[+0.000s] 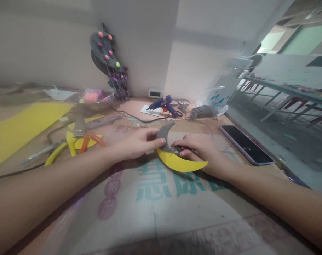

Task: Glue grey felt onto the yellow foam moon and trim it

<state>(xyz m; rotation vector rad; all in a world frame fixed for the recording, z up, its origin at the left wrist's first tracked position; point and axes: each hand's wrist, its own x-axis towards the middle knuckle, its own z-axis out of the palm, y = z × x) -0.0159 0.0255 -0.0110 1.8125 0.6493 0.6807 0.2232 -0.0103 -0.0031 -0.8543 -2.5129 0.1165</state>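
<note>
A crescent moon of yellow card is held just above the work surface, with its upper half covered in grey yarn. My left hand pinches the covered half between thumb and fingers. At the inner curve, where grey gives way to bare yellow, my right hand has its fingers closed on the grey yarn. A thin strand runs from a bundle of grey yarn behind towards my right hand. Part of the right fingertips is hidden by the crescent.
A blue glue gun rests behind my hands. A phone lies at the right edge. On the left are scissors with orange handles and yellow card. A finished grey crescent with pompoms leans against the wall.
</note>
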